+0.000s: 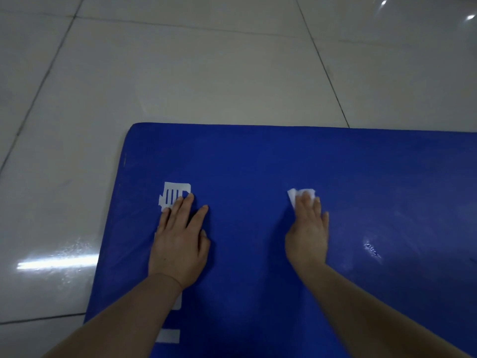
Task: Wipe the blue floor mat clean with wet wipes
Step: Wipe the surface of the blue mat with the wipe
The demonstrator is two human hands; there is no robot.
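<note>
The blue floor mat lies flat on the tiled floor and fills the lower right of the head view. My right hand presses a white wet wipe onto the mat with straight fingers; only the wipe's far edge shows beyond the fingertips. My left hand rests flat on the mat with its fingers spread, partly covering a white printed logo. A small scuffed, shiny patch shows on the mat to the right of my right hand.
Glossy pale floor tiles surround the mat at the top and left, with bright light reflections. More white printed marks run along the mat's left side near my left forearm.
</note>
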